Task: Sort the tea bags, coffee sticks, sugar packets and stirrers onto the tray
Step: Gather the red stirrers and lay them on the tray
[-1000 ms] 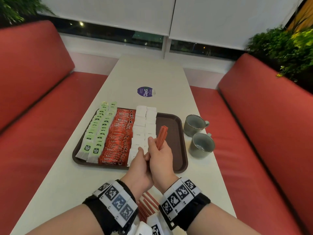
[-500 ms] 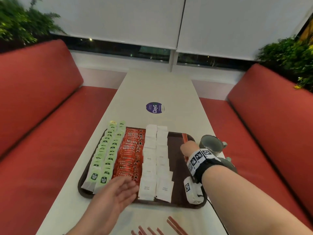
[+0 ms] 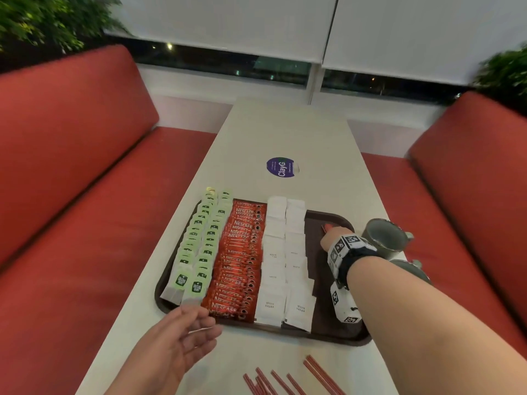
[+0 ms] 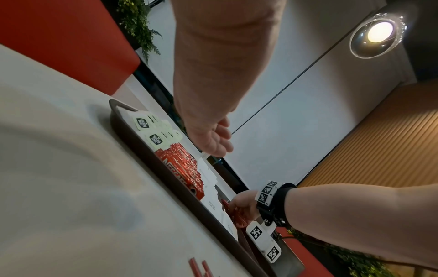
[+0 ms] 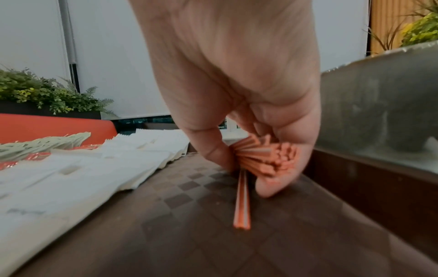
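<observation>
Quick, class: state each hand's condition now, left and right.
Left hand: open, holding nothing.
Right hand: gripping a bundle of stirrers on the tray.

Café booth, red benches [image 3: 71, 172], long table [image 3: 288, 132], mugs [image 3: 385, 238], window blinds [image 3: 228, 21]

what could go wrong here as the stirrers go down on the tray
1. The right hand holds a fanned bundle of stirrers low over the tray; if the grip opens now they may scatter, perhaps against the sugar packets.
2. The nearer mug sits close beside that wrist; pulling back could knock it.
3. Loose stirrers on the table could be missed.
</observation>
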A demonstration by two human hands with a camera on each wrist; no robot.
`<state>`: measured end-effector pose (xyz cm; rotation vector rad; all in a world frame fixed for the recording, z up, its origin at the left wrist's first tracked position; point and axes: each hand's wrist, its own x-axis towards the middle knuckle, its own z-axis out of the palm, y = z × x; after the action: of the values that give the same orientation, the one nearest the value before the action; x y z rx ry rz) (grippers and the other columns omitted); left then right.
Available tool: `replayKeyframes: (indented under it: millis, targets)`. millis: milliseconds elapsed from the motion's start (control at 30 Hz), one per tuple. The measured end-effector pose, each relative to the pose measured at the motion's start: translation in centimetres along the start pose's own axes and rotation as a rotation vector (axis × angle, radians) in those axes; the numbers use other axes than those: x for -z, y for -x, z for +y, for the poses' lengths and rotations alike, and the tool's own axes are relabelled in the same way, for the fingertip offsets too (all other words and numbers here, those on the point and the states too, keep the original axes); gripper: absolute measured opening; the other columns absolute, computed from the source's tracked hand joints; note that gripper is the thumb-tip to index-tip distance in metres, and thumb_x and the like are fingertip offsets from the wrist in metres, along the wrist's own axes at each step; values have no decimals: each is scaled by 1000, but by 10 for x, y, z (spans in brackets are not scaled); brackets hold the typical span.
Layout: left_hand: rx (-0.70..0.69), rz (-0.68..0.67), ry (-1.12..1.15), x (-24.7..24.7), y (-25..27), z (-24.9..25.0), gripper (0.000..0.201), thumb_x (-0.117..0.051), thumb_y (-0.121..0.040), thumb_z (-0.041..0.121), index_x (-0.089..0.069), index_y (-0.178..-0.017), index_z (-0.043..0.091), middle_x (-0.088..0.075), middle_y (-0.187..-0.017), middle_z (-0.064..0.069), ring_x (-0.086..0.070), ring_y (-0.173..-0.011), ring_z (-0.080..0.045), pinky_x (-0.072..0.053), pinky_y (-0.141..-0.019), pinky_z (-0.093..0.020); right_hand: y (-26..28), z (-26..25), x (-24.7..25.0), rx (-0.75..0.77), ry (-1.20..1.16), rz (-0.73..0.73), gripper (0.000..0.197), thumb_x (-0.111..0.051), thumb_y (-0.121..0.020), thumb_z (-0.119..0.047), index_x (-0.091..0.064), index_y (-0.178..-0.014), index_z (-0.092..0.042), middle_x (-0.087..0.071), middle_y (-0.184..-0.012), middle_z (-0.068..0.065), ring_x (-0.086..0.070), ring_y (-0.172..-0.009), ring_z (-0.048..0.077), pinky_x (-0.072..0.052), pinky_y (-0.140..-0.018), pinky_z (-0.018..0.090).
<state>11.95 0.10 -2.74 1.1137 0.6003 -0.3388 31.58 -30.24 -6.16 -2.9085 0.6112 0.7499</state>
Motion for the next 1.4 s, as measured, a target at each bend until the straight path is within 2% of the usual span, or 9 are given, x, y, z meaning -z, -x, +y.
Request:
replayKeyframes:
  millis: [133,267,367,533,667,867,967,1067,1400]
  targets:
    - [13,10,4,2,3,-2,19,-46,-96,10,-59,-89,-2,-65,-72,-18,-67,-71,-34,-52,-74,-39,2,2,-1,30,73,1,50,-49,-96,-18,-39,-143,-5,-42,-146,13,-44,-132,27,-37,-105,32]
    - [6,2,-3,4,10,-4,19,-44,-97,8,-58,-89,-1,-65,-69,-16,-67,-71,-33,-58,-61,-36,8,3,1,74,95,6,45,-45,-98,-21,-43,-139,-5,-48,-140,13,-48,-128,28,-40,-102,33]
    - [-23,5,0,8,14,-6,21,-42,-97,7,-59,-88,-1,-66,-66,-13,-69,-65,-28,-58,-56,-31,20,6,9,137,-28,38,40,-52,-94,-23,-54,-129,-5,-55,-131,11,-53,-121,29,-40,-86,27]
    - [-47,-52,-28,8,25,-8,21,-42,-97,10,-60,-90,0,-66,-73,-13,-68,-77,-31,-57,-73,-37,92,18,71,140,-371,218,22,-45,-94,-17,-60,-91,0,-63,-85,12,-63,-83,28,-50,-74,32]
    - [-82,-108,-93,-2,29,-11,17,-46,-95,11,-61,-92,2,-66,-77,-11,-67,-76,-27,-51,-81,-39,177,68,64,301,-567,326,17,-53,-90,-23,-66,-97,-14,-70,-83,5,-69,-74,20,-59,-72,37]
    - [-169,-359,-1041,-20,28,-40,9,-63,-89,19,-70,-86,14,-69,-82,-1,-63,-73,-7,-51,-69,-16,244,93,-75,397,-117,-157,50,-60,-85,-53,-54,-122,-20,-58,-115,-3,-57,-96,15,-46,-85,28]
    - [-363,-432,-1675,-22,20,-63,21,-65,-85,27,-63,-106,28,-57,-101,11,-55,-93,-6,-41,-78,-13,255,88,-129,345,-99,-135,79,-61,-71,-71,-42,-128,-20,-45,-124,0,-43,-114,22,-43,-96,37]
    - [-486,-472,-1902,-27,11,-79,48,-64,-81,27,-50,-127,24,-48,-119,2,-47,-111,-18,-42,-95,-29,266,76,-147,330,-55,-44,106,-63,-59,-79,-31,-137,-15,-36,-128,2,-34,-118,23,-41,-98,41]
    - [-625,-467,-1903,-62,8,-107,27,-58,-89,27,-53,-112,13,-55,-110,-9,-56,-103,-27,-42,-82,-32,259,45,-153,391,-44,92,35,-47,-87,-16,-44,-121,-6,-45,-123,12,-44,-113,31,-42,-86,40]
